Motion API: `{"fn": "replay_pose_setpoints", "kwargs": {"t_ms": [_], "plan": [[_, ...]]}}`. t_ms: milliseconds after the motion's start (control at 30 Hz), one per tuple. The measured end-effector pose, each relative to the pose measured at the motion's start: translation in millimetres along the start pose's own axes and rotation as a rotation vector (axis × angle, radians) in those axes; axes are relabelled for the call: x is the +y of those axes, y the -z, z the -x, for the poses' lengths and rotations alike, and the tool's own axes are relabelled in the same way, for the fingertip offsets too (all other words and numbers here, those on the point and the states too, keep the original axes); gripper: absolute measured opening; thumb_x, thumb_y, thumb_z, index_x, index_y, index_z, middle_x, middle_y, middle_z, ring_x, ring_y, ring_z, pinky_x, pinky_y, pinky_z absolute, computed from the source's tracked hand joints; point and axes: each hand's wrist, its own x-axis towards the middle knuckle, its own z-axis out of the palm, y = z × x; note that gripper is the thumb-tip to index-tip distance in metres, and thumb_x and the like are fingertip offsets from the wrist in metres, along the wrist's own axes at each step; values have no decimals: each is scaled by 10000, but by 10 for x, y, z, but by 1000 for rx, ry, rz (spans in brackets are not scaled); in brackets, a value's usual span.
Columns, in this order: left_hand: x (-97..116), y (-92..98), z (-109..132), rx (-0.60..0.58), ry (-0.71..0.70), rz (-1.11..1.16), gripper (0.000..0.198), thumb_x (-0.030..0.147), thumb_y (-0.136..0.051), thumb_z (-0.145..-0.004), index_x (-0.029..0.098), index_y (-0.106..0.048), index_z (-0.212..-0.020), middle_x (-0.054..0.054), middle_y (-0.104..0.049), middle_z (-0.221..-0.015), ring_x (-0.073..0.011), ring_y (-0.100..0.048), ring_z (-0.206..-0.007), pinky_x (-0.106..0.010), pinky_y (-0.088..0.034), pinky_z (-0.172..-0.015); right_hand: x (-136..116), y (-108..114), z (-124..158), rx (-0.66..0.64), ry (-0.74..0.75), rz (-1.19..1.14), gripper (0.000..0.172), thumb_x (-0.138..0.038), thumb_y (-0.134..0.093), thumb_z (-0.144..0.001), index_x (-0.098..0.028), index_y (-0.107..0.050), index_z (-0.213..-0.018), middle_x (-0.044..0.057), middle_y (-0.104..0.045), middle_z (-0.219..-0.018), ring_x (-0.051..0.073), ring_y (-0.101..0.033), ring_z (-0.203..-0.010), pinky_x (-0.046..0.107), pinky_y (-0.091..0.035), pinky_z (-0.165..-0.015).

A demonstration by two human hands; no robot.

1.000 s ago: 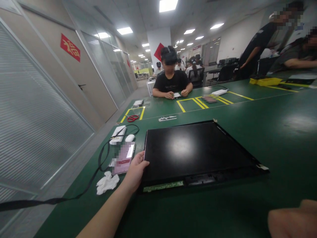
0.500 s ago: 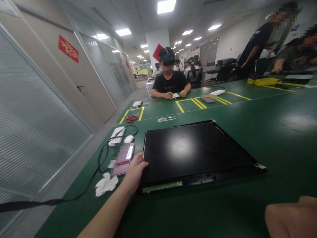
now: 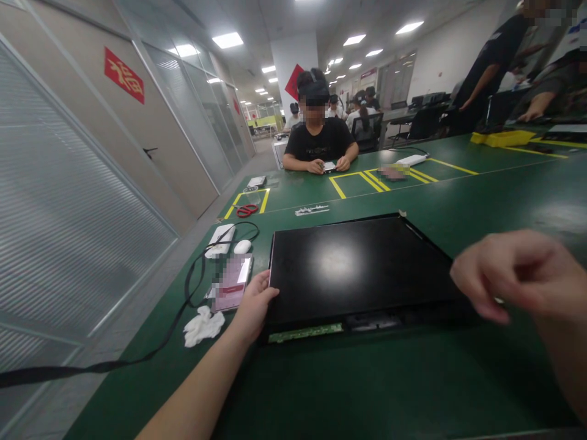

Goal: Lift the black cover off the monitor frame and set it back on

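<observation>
A flat black display panel (image 3: 348, 275) lies on the green table with its screen side up. A strip of green circuit board (image 3: 305, 333) runs along its near edge. My left hand (image 3: 257, 299) holds the panel's left edge, thumb on top and fingers at the side. My right hand (image 3: 513, 275) is over the panel's near right corner, fingers curled in and slightly blurred. It hides that corner. A small pale bit shows under its fingers; I cannot tell whether it is gripped. A light tab (image 3: 402, 214) sits at the far corner.
Left of the panel lie a phone (image 3: 233, 284), crumpled tissue (image 3: 204, 327), a white mouse-like object (image 3: 243, 247), a white power bank (image 3: 221, 240) and a black strap (image 3: 177, 330). Red-handled scissors (image 3: 247, 211) are farther off. A person (image 3: 321, 143) sits opposite, handling a small device.
My right hand has come up from the lower right to the panel's near right corner, fingers curled. My left hand stays on the left edge. The view has shifted slightly.
</observation>
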Motion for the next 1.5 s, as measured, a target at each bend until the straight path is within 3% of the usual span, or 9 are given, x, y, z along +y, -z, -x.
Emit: {"fn": "replay_pose_setpoints", "kwargs": {"t_ms": [33,167,300,400,600,833,1000,1133,1500], "plan": [[1,-3,-2,2,-1,-1,543,130,-682,-518,153,-616,-1056,-63,-753,-948,-291,-703,-994,-382,-530,-874,54,-3,-222,-84,-17,-111,563,-782,-702,-577,-239,-553,-587,65,-613,-622,139,-513,-469,317,-467,-458],[16,-21,9,16,22,0,548,119,-679,-522,155,-614,-1065,-55,-757,-944,-281,-708,-980,-367,-535,-853,550,25,-780,244,-159,-343,550,-689,-800,-494,-205,-622,-683,62,-678,-703,110,-518,-509,275,-468,-487],[31,-28,32,38,36,1,508,155,-732,-575,160,-619,-1069,-61,-760,-955,-272,-713,-967,-353,-536,-833,1056,72,-861,418,-340,-172,444,-601,-723,-646,-194,-637,-801,96,-719,-902,156,-627,-706,293,-525,-596],[25,-19,36,33,27,12,502,189,-775,-600,158,-617,-1076,-76,-757,-1002,-270,-707,-997,-352,-535,-851,1154,67,-840,465,-403,-51,368,-514,-759,-629,-206,-574,-708,36,-657,-707,152,-591,-628,296,-483,-568],[-10,-3,13,-6,12,30,512,149,-761,-597,159,-615,-1088,-73,-757,-987,-271,-707,-999,-372,-537,-883,1078,70,-782,416,-467,331,282,-430,-822,-535,-217,-696,-670,17,-663,-641,167,-560,-610,317,-388,-573],[-38,11,-5,-6,-3,49,496,123,-754,-610,152,-613,-1085,-87,-758,-1021,-275,-713,-994,-387,-544,-899,1248,94,-819,346,-418,334,320,-508,-613,-729,-210,-725,-760,55,-697,-709,189,-609,-636,352,-481,-642],[-53,20,-16,-16,-4,62,502,122,-771,-621,156,-605,-1093,-105,-750,-1103,-275,-712,-1018,-381,-555,-885,1293,54,-864,271,-319,394,454,-505,-434,-832,-227,-747,-1009,98,-737,-1020,264,-674,-951,434,-538,-853],[-63,15,-23,-12,-13,57,496,102,-755,-610,158,-605,-1079,-98,-760,-1063,-272,-715,-1010,-385,-557,-887,1386,45,-881,112,-181,555,509,-524,-495,-785,-242,-719,-1145,98,-674,-1272,295,-604,-1195,476,-427,-1082],[-72,30,-38,-21,-3,59,588,157,-801,-575,151,-593,-1125,-111,-742,-1105,-294,-683,-1099,-423,-504,-989,1548,107,-928,-58,-88,738,494,-415,-462,-830,-180,-711,-1187,134,-648,-1327,314,-588,-1251,488,-413,-1121]]}}
